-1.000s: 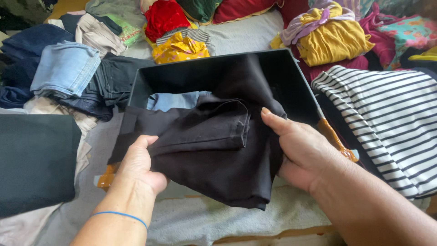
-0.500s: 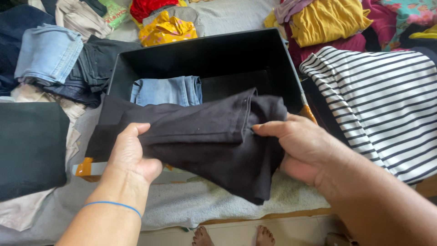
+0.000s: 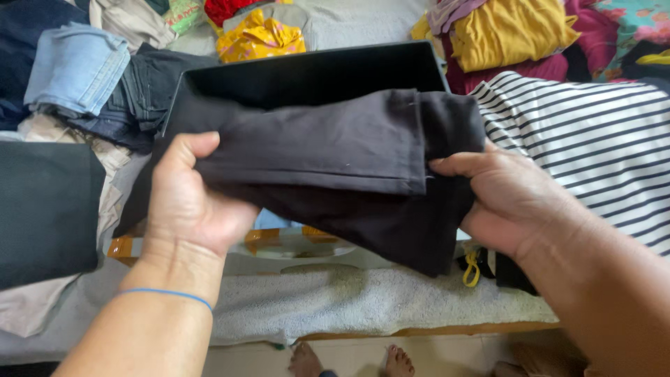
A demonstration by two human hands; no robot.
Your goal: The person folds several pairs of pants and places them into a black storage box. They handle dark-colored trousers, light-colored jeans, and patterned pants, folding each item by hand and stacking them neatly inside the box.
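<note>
— What have you got in your hands?

— A folded black garment (image 3: 328, 167), trousers by the look of the hem (I can't be certain). My left hand (image 3: 185, 202) is clamped on its left end, thumb on top and fingers tucked under the fold. My right hand (image 3: 513, 199) pinches the right end, where the loose cloth hangs down in a bunch.

— And where is it, relative to the black storage box (image 3: 314, 73)?

— Lifted in front of the box, covering most of its opening; only the box's far wall and rim show above the cloth. I can't tell whether the garment touches the box.

— What lies around the box?

— To its left, a heap of folded jeans: a light blue pair (image 3: 73, 66) and a dark pair (image 3: 143, 91) just beside the box's corner. Behind it, a yellow patterned cloth (image 3: 259, 38). To its right, a black-and-white striped top (image 3: 586, 139), with a mustard-yellow garment (image 3: 506, 31) beyond that. Further left than the jeans lies a flat black fabric piece (image 3: 45, 209). Nearer to me than the box is a grey towel (image 3: 349, 300).
</note>
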